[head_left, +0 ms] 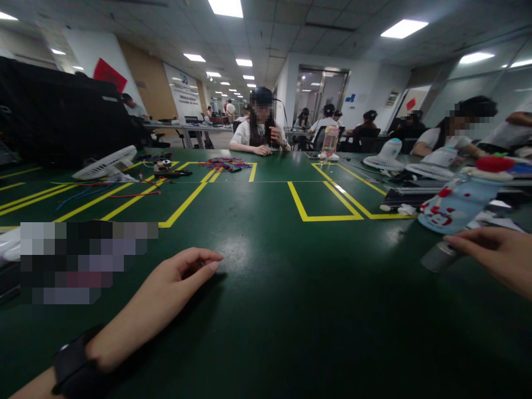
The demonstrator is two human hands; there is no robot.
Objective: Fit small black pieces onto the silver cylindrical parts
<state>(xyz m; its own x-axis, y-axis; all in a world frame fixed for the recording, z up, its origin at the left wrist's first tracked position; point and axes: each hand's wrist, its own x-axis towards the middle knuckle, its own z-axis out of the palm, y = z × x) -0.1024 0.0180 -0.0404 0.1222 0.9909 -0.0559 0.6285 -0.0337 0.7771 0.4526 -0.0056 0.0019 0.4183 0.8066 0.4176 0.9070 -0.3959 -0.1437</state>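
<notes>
At the right edge, my right hand pinches a small grey metallic cylinder by its right end, between thumb and fingers. The cylinder lies tilted, just above or on the green table; I cannot tell whether it touches. Directly behind it stands a light-blue bottle with a red top and red patterns. My left hand rests low over the table at centre left, fingers loosely curved and the thumb a little apart from them. Nothing shows in its grasp. A black band circles the left wrist.
Yellow tape marks the green table. A coloured wire bundle, a white fan and loose red and blue wires lie farther back. More fans and dark metal bars stand at right. A person sits opposite.
</notes>
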